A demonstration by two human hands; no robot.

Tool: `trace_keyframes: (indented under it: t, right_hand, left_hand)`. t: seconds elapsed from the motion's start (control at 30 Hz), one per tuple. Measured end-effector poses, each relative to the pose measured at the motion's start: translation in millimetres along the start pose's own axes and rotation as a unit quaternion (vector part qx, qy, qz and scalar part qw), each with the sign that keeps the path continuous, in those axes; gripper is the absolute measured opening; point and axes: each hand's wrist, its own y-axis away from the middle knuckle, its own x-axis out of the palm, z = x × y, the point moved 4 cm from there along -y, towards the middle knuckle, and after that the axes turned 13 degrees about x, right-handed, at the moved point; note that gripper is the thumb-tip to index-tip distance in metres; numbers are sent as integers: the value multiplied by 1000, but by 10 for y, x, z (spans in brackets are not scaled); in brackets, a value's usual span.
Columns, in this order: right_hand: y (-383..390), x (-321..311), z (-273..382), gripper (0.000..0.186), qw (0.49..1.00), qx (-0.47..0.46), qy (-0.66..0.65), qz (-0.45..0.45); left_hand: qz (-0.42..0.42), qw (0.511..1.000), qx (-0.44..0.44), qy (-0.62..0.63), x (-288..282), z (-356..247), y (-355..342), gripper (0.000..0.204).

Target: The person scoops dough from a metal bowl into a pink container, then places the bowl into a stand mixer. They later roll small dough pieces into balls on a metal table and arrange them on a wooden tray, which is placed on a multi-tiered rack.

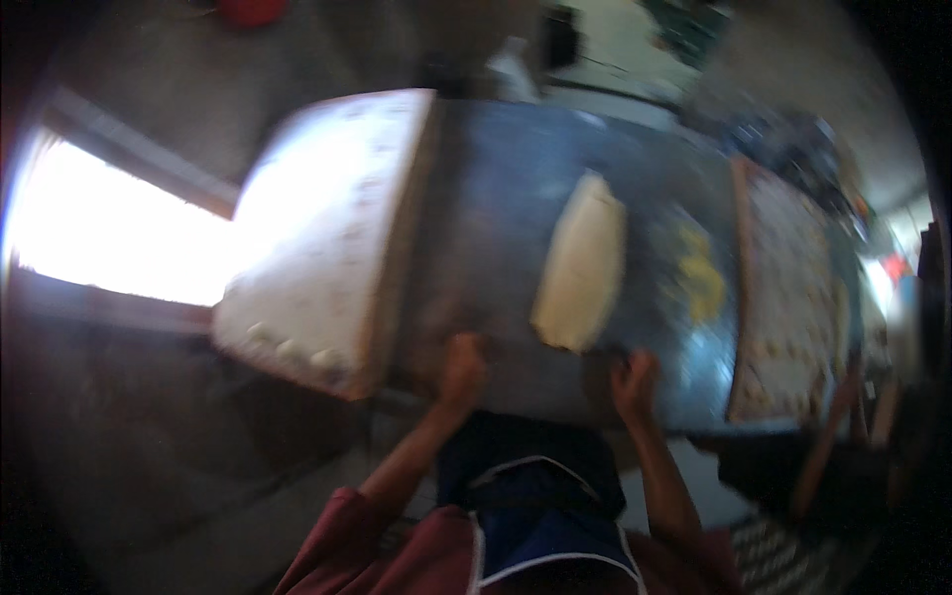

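Observation:
The picture is blurred by motion. A long pale slab of dough lies on a dark metal table. My left hand rests on the table's near edge, a little left of the dough, fingers curled. By the dough's near end, my right hand sits at the same edge, fingers partly apart. Neither hand visibly holds anything. My maroon sleeves and blue apron fill the lower middle.
A wooden board dusted white, with small dough pieces along its near edge, lies at the left. A second board with dough pieces lies at the right. Yellowish scraps lie between. Another person's arm reaches in at lower right. A bright window is far left.

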Motion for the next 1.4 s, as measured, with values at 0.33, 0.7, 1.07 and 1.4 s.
trace_keyframes:
  t: [0.33, 0.7, 1.07, 1.4]
  right_hand:
    - [412, -539, -610, 19, 973, 28, 135, 188]
    - [-651, -1042, 6216, 78, 712, -463, -528, -14]
    - [523, 1755, 5663, 95, 862, -470, -83, 173]
    - [711, -102, 1612, 38, 983, -116, 40, 137]
  left_hand:
    - [17, 984, 128, 121, -1947, -212, -89, 24]
    - [-378, 906, -83, -170, -5084, 1513, 529, 85]
    - [-515, 832, -202, -33, -3668, 1193, 1685, 85]
    - [-11, 987, -1, 159, -676, -426, -93, 38]
